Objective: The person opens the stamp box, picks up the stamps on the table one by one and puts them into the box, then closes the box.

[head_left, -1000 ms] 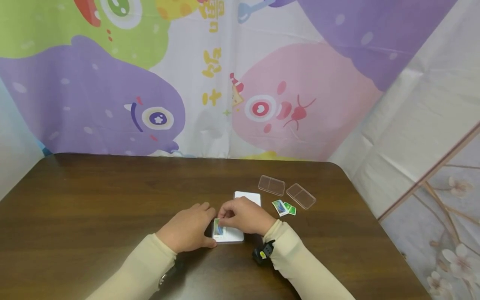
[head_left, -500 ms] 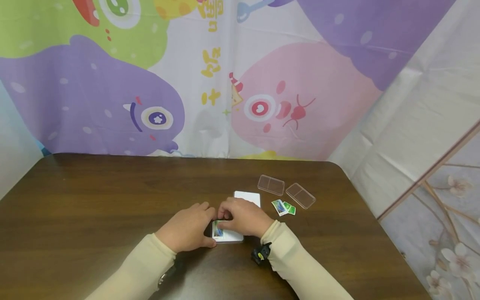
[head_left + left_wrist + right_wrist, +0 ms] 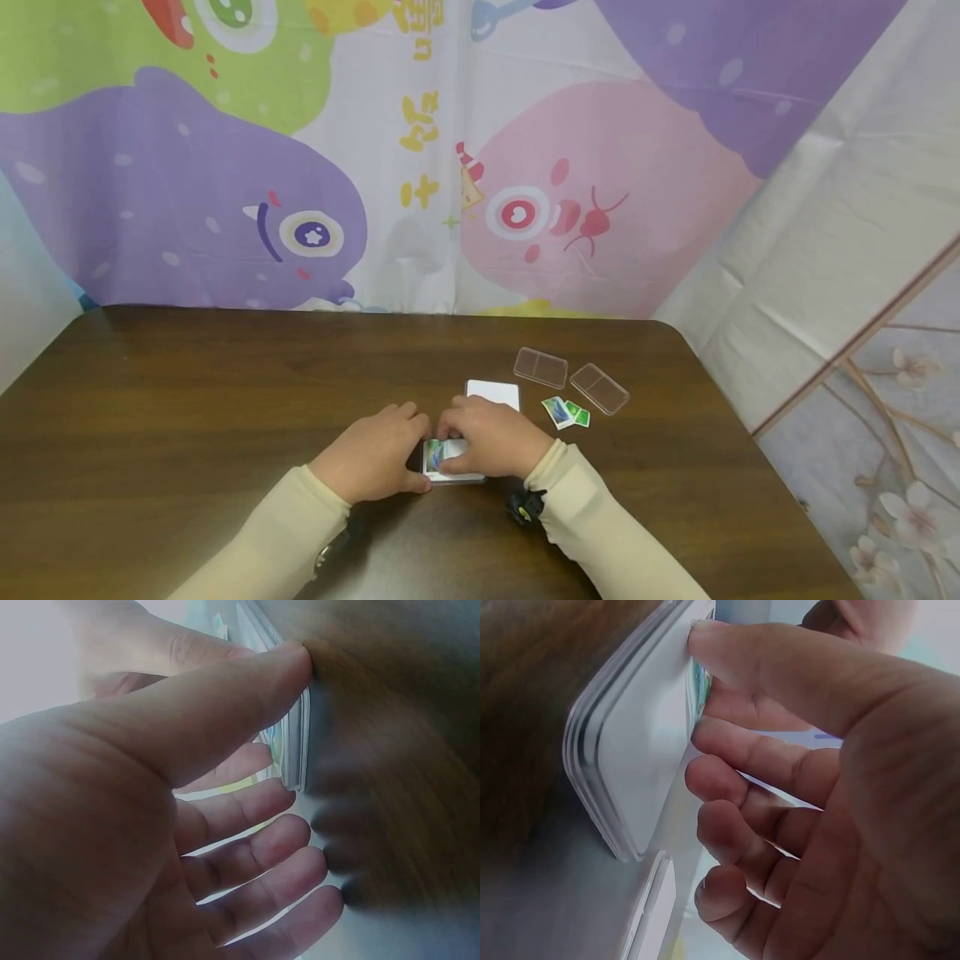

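Observation:
A flat white rectangular case (image 3: pixel 468 478) with rounded corners and layered edges lies on the table, a small picture card (image 3: pixel 432 457) on its left half. My left hand (image 3: pixel 375 454) holds the case's left end, thumb at the near edge and fingertips at the far one. Thumb and index finger of my right hand (image 3: pixel 495 437) pinch the picture card at its right side, the other fingers curled. The right wrist view shows the right thumb (image 3: pixel 742 652) low over the card (image 3: pixel 697 686). In the left wrist view the left thumb (image 3: pixel 255 686) overlaps the case (image 3: pixel 298 742).
Behind the right hand lies a second white rectangular piece (image 3: pixel 492 392). Further right are two clear plastic covers (image 3: pixel 542 368), a loose picture card (image 3: pixel 557 412) and a green card (image 3: pixel 579 414). A printed curtain (image 3: pixel 412 267) hangs beyond the table.
My right thumb has shifted slightly right and nearer over the picture card, uncovering more of its left side. My left hand stays in place at the case's left end.

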The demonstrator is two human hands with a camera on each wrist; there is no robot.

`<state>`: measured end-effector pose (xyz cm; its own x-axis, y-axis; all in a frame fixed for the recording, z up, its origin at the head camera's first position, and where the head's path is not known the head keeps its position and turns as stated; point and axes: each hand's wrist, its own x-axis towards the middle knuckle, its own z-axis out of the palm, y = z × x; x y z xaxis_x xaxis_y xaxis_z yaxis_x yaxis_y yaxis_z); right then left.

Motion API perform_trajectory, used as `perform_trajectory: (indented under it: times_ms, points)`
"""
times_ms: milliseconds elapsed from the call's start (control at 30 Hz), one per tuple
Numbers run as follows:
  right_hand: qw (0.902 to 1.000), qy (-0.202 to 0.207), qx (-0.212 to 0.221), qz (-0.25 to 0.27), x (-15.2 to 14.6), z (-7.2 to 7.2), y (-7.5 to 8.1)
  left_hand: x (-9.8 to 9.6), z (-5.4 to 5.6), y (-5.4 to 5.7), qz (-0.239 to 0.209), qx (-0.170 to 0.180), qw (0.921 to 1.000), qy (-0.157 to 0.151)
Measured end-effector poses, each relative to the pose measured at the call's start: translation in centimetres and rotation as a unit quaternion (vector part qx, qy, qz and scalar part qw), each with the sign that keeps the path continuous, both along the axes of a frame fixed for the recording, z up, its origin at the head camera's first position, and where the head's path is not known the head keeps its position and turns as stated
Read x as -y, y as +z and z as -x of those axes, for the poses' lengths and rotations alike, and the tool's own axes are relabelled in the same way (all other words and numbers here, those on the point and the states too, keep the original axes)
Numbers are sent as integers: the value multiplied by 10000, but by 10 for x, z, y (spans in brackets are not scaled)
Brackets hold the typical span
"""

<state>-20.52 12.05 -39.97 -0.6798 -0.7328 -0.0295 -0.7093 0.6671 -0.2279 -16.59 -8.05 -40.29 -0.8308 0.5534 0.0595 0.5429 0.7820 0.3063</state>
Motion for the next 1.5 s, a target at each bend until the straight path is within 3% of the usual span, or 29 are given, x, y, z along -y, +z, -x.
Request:
perform_trajectory:
  times_ms: [1067, 1333, 1500]
  points:
    - [9998, -14, 161, 70, -5, 1, 9, 0, 1, 3, -24, 34, 10000, -43]
    - [9978, -394, 316, 431, -35, 13, 24, 1, 0, 2, -3, 102, 9999, 36]
    - [9923, -968, 328, 703, -74, 23, 34, 1, 0, 1, -54, 189, 9998, -1]
